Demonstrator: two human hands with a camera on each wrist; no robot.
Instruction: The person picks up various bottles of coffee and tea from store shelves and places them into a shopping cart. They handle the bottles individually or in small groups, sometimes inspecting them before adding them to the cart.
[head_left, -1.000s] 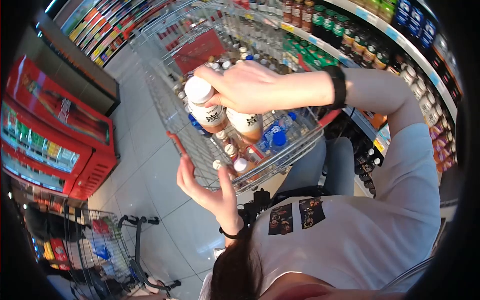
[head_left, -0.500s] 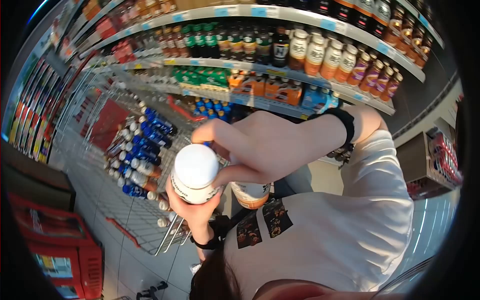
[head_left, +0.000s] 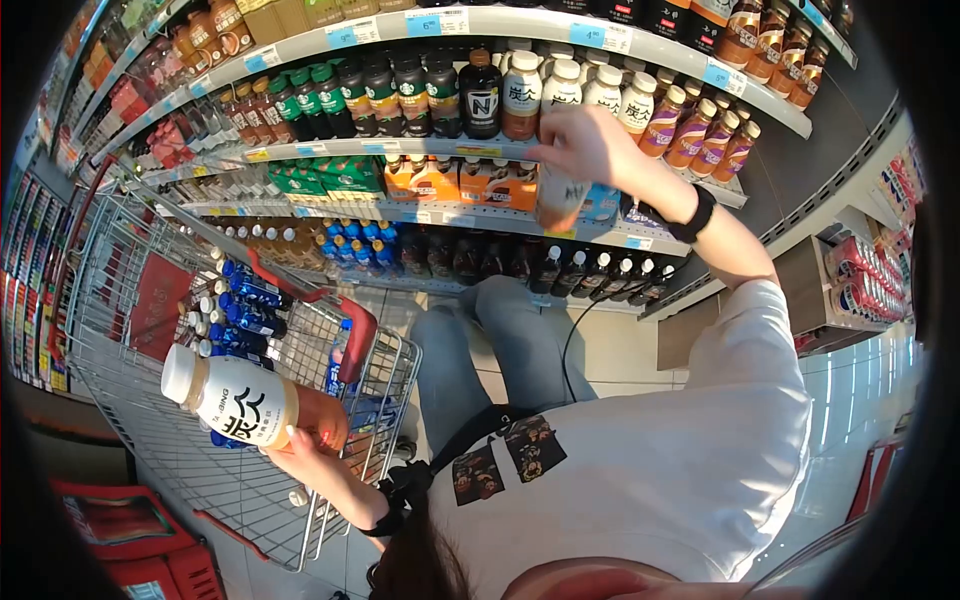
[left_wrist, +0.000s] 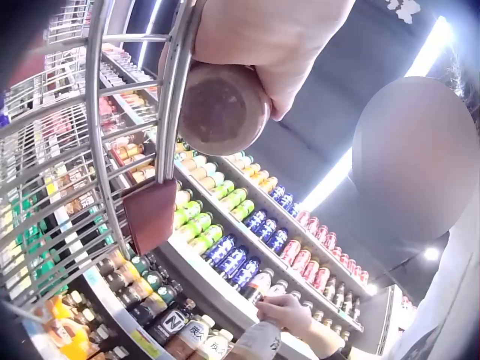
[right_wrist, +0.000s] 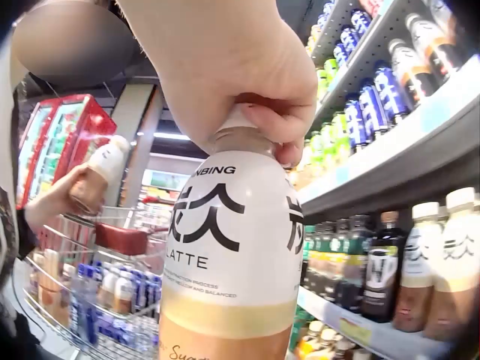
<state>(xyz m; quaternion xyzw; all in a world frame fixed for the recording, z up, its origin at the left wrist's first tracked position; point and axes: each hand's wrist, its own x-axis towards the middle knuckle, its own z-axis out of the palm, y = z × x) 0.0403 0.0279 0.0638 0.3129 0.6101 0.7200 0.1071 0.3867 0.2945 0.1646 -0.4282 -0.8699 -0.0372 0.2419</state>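
My left hand (head_left: pixel 315 465) grips a latte bottle (head_left: pixel 245 405) round its lower part; the bottle leans over the shopping cart (head_left: pixel 385 375), white cap to the left. From the left wrist view, the round base of this bottle (left_wrist: pixel 225 109) shows beneath the hand (left_wrist: pixel 262 37). In front of the drink shelf, my right hand (head_left: pixel 595 150) holds a second latte bottle (head_left: pixel 562 200) by its cap and neck. That bottle (right_wrist: pixel 225 247) hangs upright in the right wrist view, fingers curled round the cap. Matching latte bottles (head_left: pixel 522 95) stand in a row behind this hand.
Blue-labelled and white-capped bottles (head_left: pixel 240 315) lie in the cart. Dark coffee bottles (head_left: pixel 408 95) and purple-labelled bottles (head_left: pixel 685 135) flank the latte row. Orange multipacks (head_left: pixel 420 180) sit one shelf lower. A red drinks fridge (head_left: pixel 140 540) stands behind the cart.
Earlier, two latte bottles hung from my right hand over the cart and the left was empty. The left took one bottle; the right carried the other to the shelf. My view turned toward the shelf.
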